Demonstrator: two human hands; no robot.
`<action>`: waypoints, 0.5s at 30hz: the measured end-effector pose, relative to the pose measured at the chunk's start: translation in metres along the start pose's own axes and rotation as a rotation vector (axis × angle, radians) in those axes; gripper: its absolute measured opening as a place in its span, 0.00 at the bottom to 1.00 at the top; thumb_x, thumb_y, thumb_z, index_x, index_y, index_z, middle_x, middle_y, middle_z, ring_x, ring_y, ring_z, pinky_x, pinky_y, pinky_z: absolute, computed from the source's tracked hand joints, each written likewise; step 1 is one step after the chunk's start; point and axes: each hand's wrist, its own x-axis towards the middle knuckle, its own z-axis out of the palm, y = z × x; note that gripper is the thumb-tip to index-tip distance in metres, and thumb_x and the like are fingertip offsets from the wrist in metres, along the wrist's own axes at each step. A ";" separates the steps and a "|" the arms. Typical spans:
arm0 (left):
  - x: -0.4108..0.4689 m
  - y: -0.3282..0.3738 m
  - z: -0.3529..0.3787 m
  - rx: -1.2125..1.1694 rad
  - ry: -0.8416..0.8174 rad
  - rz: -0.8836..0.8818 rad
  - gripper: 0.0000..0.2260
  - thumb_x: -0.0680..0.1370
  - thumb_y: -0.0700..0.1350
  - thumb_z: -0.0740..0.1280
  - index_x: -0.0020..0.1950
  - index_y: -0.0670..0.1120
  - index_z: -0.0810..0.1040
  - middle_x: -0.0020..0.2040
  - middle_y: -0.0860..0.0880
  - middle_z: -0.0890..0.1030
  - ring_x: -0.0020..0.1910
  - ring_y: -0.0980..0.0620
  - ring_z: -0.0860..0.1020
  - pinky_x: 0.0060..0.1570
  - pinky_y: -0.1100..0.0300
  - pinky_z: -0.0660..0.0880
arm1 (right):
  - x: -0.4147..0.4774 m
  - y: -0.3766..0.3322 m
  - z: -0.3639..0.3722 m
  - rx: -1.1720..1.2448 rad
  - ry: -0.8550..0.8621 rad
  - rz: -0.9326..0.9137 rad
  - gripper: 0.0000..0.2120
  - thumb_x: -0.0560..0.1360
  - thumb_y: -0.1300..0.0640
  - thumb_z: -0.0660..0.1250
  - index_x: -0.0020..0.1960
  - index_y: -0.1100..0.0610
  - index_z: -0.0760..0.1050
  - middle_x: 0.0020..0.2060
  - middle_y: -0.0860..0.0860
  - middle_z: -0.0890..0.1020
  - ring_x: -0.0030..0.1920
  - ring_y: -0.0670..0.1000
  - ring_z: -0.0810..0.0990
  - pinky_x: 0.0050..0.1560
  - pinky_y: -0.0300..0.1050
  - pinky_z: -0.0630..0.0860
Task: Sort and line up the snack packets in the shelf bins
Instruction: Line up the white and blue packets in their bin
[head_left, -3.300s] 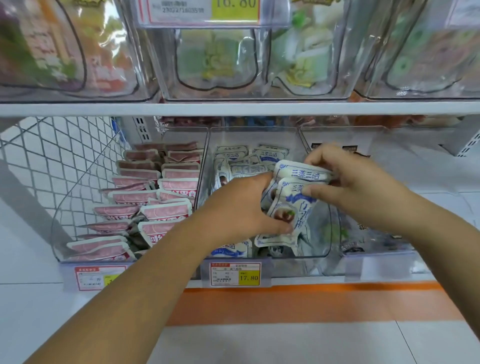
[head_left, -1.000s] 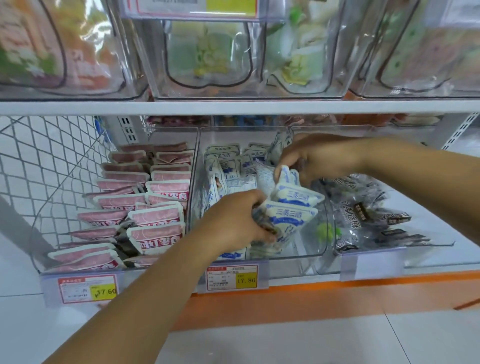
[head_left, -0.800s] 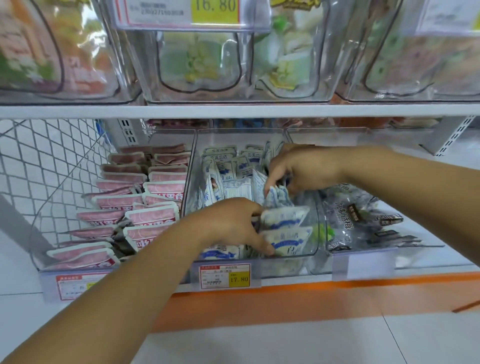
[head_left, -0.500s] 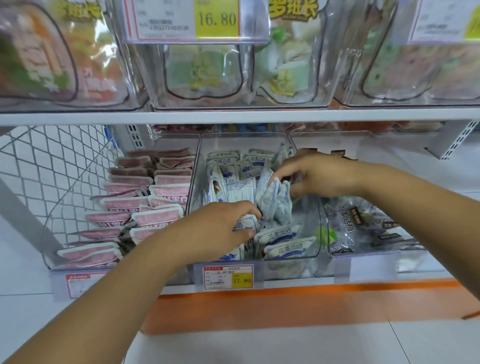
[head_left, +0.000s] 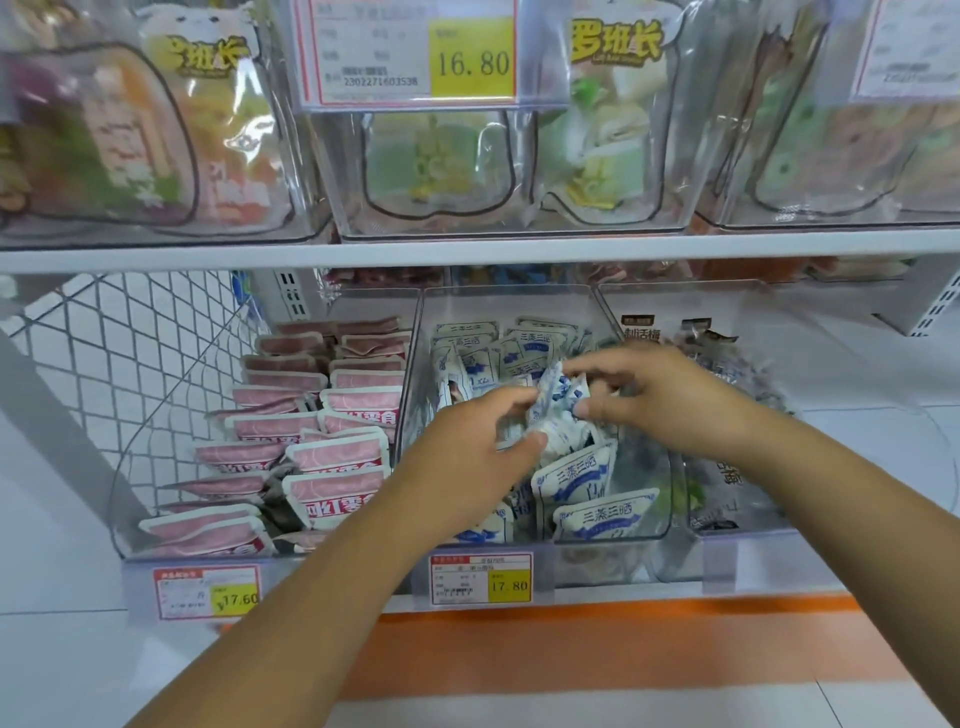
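While the left hand (head_left: 483, 447) is pinching a bunch of blue packets (head_left: 553, 410) over the middle bin (head_left: 506, 299), the right hand (head_left: 665, 400) is pinching the same bunch from its other side. Two front packets (head_left: 587, 483) are leaning upright inside the bin, just below them.

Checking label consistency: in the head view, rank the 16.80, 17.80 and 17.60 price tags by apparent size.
1. 16.80 price tag: clearly largest, though probably nearer the camera and cut off by the top edge.
2. 17.80 price tag and 17.60 price tag: look alike, so not ranked.
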 end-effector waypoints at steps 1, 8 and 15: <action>0.001 -0.001 0.000 0.008 0.009 0.000 0.19 0.80 0.52 0.63 0.71 0.58 0.68 0.66 0.59 0.75 0.56 0.62 0.75 0.53 0.63 0.73 | -0.001 -0.001 -0.005 0.057 -0.027 0.003 0.22 0.73 0.51 0.71 0.64 0.39 0.71 0.39 0.44 0.83 0.42 0.42 0.80 0.50 0.39 0.73; 0.006 -0.004 0.006 0.038 0.101 -0.045 0.14 0.83 0.49 0.57 0.68 0.58 0.69 0.60 0.55 0.78 0.50 0.51 0.80 0.52 0.52 0.77 | -0.019 -0.003 -0.025 0.059 -0.092 -0.013 0.23 0.73 0.58 0.70 0.60 0.35 0.71 0.49 0.37 0.82 0.40 0.35 0.77 0.48 0.32 0.71; 0.008 -0.001 0.003 -0.112 0.053 -0.052 0.16 0.78 0.58 0.64 0.65 0.60 0.74 0.58 0.65 0.76 0.55 0.67 0.74 0.53 0.65 0.72 | -0.010 -0.005 0.003 -0.183 0.177 0.001 0.15 0.67 0.43 0.74 0.43 0.44 0.68 0.43 0.41 0.77 0.50 0.49 0.74 0.54 0.50 0.71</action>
